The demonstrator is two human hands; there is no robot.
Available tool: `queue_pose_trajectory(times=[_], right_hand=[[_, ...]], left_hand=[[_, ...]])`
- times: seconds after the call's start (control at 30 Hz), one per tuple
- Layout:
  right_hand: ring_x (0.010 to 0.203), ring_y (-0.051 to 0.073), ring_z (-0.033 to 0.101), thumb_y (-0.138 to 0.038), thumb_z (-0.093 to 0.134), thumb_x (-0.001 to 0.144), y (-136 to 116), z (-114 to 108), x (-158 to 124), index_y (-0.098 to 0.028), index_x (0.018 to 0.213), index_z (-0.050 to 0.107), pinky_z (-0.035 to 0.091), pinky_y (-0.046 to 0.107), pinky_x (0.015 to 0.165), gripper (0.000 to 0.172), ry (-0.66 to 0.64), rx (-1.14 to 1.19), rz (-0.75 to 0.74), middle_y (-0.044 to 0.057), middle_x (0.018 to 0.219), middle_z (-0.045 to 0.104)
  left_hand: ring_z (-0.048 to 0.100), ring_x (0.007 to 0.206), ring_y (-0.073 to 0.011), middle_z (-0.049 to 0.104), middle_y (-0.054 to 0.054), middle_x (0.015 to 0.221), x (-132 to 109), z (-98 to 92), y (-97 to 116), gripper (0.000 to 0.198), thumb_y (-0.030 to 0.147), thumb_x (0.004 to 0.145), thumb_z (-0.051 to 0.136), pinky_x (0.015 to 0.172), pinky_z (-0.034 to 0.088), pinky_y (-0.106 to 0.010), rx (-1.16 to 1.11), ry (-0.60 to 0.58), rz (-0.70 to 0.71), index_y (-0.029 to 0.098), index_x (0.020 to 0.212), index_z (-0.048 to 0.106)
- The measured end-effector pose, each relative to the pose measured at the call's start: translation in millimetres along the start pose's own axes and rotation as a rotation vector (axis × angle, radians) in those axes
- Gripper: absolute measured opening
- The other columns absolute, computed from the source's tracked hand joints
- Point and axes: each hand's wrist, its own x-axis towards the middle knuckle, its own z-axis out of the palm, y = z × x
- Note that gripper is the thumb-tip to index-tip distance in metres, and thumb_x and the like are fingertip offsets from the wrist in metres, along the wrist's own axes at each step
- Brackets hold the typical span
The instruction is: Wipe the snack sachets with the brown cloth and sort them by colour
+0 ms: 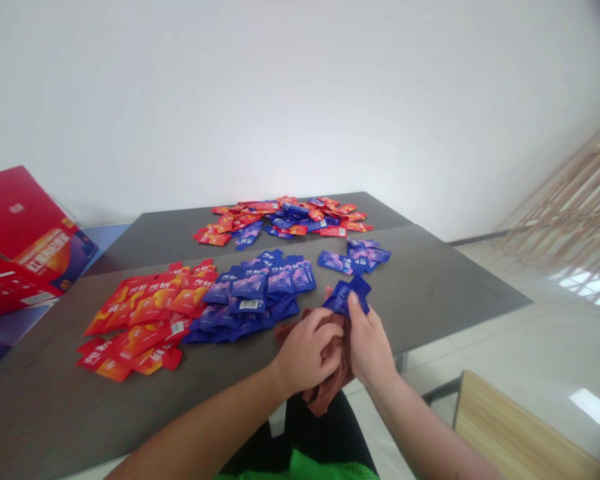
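Observation:
My left hand [305,353] is closed on a crumpled brown cloth [333,383], which hangs over the table's near edge. My right hand [370,347] pinches a few blue sachets [347,297] between thumb and fingers, its wrist beside the cloth. Just beyond them lies a loose heap of blue sachets [253,293], with a heap of red sachets [143,317] touching its left side. A smaller blue group [357,257] lies to the right. Farther back is a mixed red and blue spread [280,217].
The sachets lie on a dark grey table [420,293], made of two abutting sections. A red printed carton [17,227] stands at the far left. A wooden seat [510,433] is at lower right, and wooden slats [570,200] lean at right.

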Motion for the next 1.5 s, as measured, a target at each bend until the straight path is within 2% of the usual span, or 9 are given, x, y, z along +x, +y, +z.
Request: queue_pose_trajectory(times=[0.1, 0.2, 0.33, 0.43, 0.57, 0.77, 0.97, 1.17, 1.5], right_hand=[[0.098, 0.023, 0.066, -0.055, 0.050, 0.088, -14, 6, 14, -0.019, 0.109, 0.068, 0.050, 0.038, 0.091, 0.046, 0.095, 0.071, -0.142, 0.007, 0.100, 0.073], [0.102, 0.022, 0.064, -0.052, 0.042, 0.093, -25, 4, 40, -0.019, 0.116, 0.065, 0.047, 0.038, 0.094, 0.047, 0.102, -0.003, -0.326, 0.007, 0.105, 0.071], [0.114, 0.022, 0.056, -0.042, 0.036, 0.096, -12, -13, 79, -0.021, 0.122, 0.061, 0.039, 0.040, 0.102, 0.042, 0.132, -0.501, -0.565, 0.009, 0.118, 0.063], [0.109, 0.023, 0.057, -0.030, 0.041, 0.094, 10, -28, 96, -0.024, 0.128, 0.057, 0.044, 0.038, 0.096, 0.039, -0.168, -0.977, -0.635, 0.010, 0.123, 0.058], [0.110, 0.025, 0.056, -0.014, 0.056, 0.082, 31, -36, 97, -0.026, 0.128, 0.058, 0.044, 0.041, 0.097, 0.048, -0.629, -1.355, -0.599, 0.011, 0.126, 0.058], [0.127, 0.028, 0.049, -0.021, 0.069, 0.075, 41, -35, 89, -0.019, 0.134, 0.051, 0.038, 0.047, 0.106, 0.062, -0.712, -1.127, -0.574, 0.015, 0.137, 0.053], [0.113, 0.022, 0.058, -0.026, 0.053, 0.088, 32, -40, 128, -0.019, 0.123, 0.059, 0.042, 0.040, 0.101, 0.036, -0.414, -1.268, -0.540, 0.011, 0.124, 0.063], [0.128, 0.030, 0.045, -0.019, 0.058, 0.082, 31, -36, 170, -0.008, 0.129, 0.053, 0.033, 0.041, 0.107, 0.048, -0.348, -1.418, -0.470, 0.021, 0.137, 0.051], [0.102, 0.030, 0.063, -0.022, 0.047, 0.089, 11, -19, 153, -0.015, 0.112, 0.066, 0.044, 0.042, 0.089, 0.030, -0.159, -1.230, -0.342, 0.018, 0.103, 0.070]], left_hand=[[0.058, 0.094, -0.0197, 0.055, -0.006, 0.107, 3, 1.7, -3, 0.022, 0.013, 0.077, 0.054, 0.083, 0.048, -0.034, 0.000, -0.081, -0.095, 0.022, 0.097, 0.057], [0.059, 0.093, -0.0193, 0.055, -0.006, 0.106, 1, -0.3, -5, 0.025, 0.011, 0.074, 0.053, 0.083, 0.049, -0.033, -0.030, -0.009, -0.143, 0.021, 0.097, 0.055], [0.058, 0.098, -0.0219, 0.054, -0.009, 0.107, -11, -3.4, -4, 0.029, 0.014, 0.072, 0.056, 0.083, 0.050, -0.036, 0.002, 0.159, 0.121, 0.022, 0.100, 0.054], [0.058, 0.097, -0.0210, 0.055, -0.009, 0.108, -20, -2.8, -3, 0.033, 0.018, 0.071, 0.058, 0.082, 0.052, -0.035, 0.015, 0.220, 0.366, 0.023, 0.103, 0.052], [0.059, 0.096, -0.0207, 0.058, -0.009, 0.107, -21, -0.9, -3, 0.033, 0.020, 0.070, 0.059, 0.080, 0.053, -0.034, 0.037, 0.193, 0.443, 0.024, 0.103, 0.051], [0.059, 0.099, -0.0219, 0.058, -0.010, 0.107, -18, -0.5, -1, 0.030, 0.021, 0.072, 0.057, 0.082, 0.053, -0.036, 0.065, 0.208, 0.365, 0.022, 0.102, 0.052], [0.059, 0.099, -0.0226, 0.057, -0.011, 0.110, -17, -0.8, -2, 0.032, 0.019, 0.071, 0.057, 0.083, 0.053, -0.037, 0.034, 0.173, 0.280, 0.022, 0.102, 0.054], [0.060, 0.099, -0.0229, 0.056, -0.011, 0.112, -14, -2.0, -1, 0.031, 0.017, 0.072, 0.057, 0.082, 0.053, -0.036, 0.008, 0.169, 0.238, 0.021, 0.102, 0.053], [0.058, 0.102, -0.0230, 0.054, -0.010, 0.112, -13, -2.9, -1, 0.028, 0.019, 0.076, 0.056, 0.085, 0.051, -0.037, -0.031, 0.146, 0.151, 0.022, 0.104, 0.053]])
